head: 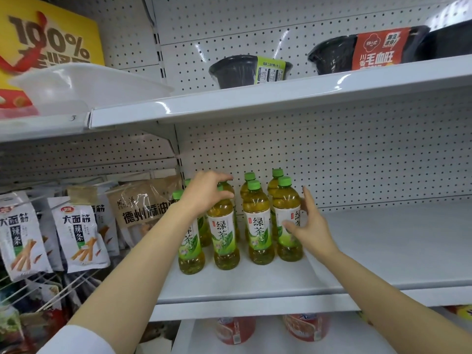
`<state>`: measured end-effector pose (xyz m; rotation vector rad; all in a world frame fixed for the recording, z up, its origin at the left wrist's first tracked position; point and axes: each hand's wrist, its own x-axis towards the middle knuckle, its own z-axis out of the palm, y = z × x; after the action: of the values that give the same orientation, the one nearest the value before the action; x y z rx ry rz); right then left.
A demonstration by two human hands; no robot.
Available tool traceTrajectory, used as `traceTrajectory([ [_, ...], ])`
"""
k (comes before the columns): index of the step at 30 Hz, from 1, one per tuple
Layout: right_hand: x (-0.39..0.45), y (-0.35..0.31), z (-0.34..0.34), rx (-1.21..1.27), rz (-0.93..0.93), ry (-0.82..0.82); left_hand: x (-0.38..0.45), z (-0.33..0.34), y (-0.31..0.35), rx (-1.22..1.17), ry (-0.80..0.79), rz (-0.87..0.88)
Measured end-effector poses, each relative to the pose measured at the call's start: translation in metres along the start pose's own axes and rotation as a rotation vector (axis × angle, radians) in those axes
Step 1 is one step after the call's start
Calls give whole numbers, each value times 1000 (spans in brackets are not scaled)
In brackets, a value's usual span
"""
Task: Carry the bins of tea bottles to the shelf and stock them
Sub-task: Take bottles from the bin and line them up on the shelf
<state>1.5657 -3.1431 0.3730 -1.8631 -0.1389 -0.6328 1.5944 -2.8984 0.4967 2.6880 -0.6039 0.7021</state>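
Several green tea bottles with green caps stand upright in two rows on the white middle shelf (255,284). My left hand (207,191) grips the top of one front-row bottle (223,233), its cap hidden under my fingers. My right hand (309,221) is spread with straight fingers against the right side of the rightmost front bottle (287,221). Another front bottle (258,226) stands between the two. A white plastic bin (84,85) sits on the upper shelf at the left.
Black instant-food bowls (245,70) stand on the upper shelf (281,94). Snack packets (76,238) hang on wire hooks to the left. Red-labelled tubs (235,330) sit on the shelf below. To the right of the bottles the middle shelf is bare.
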Motion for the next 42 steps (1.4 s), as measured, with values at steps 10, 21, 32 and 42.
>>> traceTrajectory([
  [10,12,-87,-4,-703,-342,86,-32,-15,-9,283,-88,43],
  [21,-33,-105,-8,-895,-355,10,-104,-29,-19,377,-55,-24],
  [32,-75,-87,-28,-809,-394,-159,-248,-46,-19,447,-155,-220],
  [42,-204,-33,14,-695,-448,-463,-447,11,-23,349,-398,-600],
])
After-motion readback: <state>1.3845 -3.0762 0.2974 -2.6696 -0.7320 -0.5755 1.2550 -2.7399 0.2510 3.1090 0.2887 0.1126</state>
